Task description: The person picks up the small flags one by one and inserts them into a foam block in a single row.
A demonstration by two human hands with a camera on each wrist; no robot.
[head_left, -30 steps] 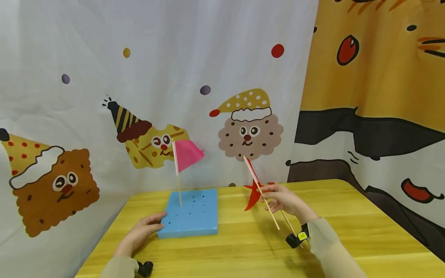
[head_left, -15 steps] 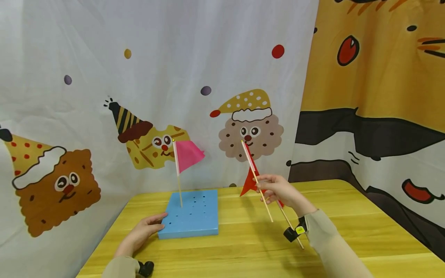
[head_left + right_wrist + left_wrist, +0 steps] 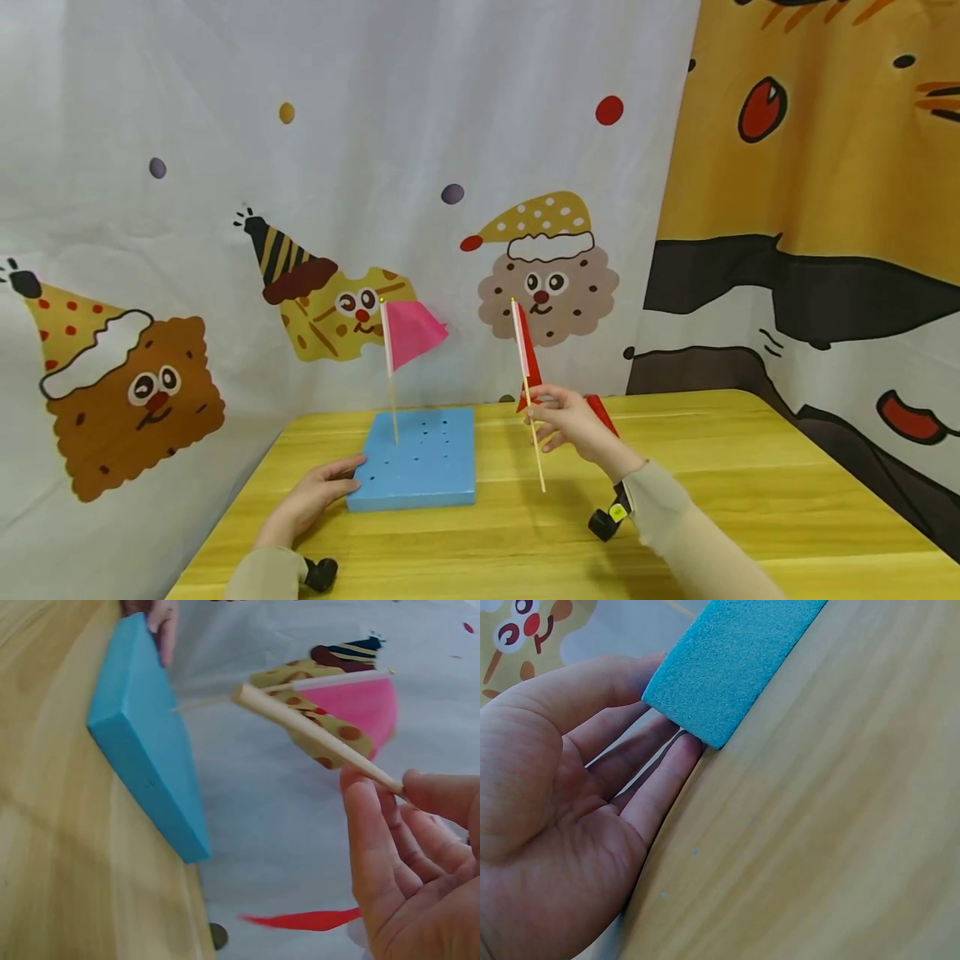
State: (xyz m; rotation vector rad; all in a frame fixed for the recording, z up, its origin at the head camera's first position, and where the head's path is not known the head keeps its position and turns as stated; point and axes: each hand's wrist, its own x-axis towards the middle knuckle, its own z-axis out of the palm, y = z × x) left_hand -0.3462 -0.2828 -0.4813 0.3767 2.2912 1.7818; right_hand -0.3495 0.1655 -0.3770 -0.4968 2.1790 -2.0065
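Observation:
My left hand [image 3: 318,492] rests against the left side of a blue foam block [image 3: 450,479] with several small holes in its top. In the left wrist view its thumb and fingertips lie right at the block's edge. Upright in the block stands a pink flag [image 3: 414,333] on a thin wooden stick. To the right of the block, my right hand [image 3: 573,425] pinches the wooden stick [image 3: 322,739] of a red flag [image 3: 528,354] between thumb and fingers. That flag is nearly upright over the table, and its lower cloth is partly hidden by the hand.
Behind the right hand another piece of red cloth [image 3: 602,413] shows on the yellow wooden table [image 3: 480,550]. A curtain [image 3: 360,150] printed with cartoon biscuits hangs close behind the table's far edge.
My right hand has moved left with the red flag, and its stick has turned from slanted to nearly upright. The left hand and the foam block hold their places.

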